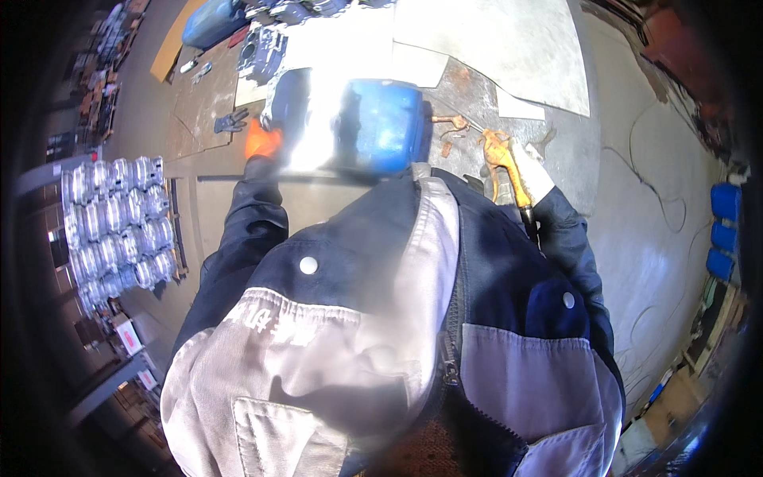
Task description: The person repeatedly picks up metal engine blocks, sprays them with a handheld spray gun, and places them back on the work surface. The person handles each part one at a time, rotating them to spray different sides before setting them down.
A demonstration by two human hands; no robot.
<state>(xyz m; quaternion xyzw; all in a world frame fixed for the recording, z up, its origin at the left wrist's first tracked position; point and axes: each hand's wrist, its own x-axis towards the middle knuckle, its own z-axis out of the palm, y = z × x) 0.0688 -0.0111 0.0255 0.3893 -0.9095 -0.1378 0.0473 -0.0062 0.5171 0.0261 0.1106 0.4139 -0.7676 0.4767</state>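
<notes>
My left hand [262, 143], in an orange glove, is at the left edge of a shiny, glaring metal sheet [318, 119] in front of a blue drum [381, 123]. Its fingers are hidden, so its grip is unclear. My right hand [534, 176], in a white glove, grips an orange-handled tool with a brass-coloured head [501, 153]. The tool points toward rusty floor plates right of the drum. My navy and grey jacket [381, 342] fills the lower half of the view.
A stack of shiny round metal parts [119, 226] stands at the left. Large grey metal sheets [501, 48] lie on the floor ahead. Dark gloves [230, 122] lie left of the drum. Blue containers [723, 226] line the right wall, with cables on the concrete floor.
</notes>
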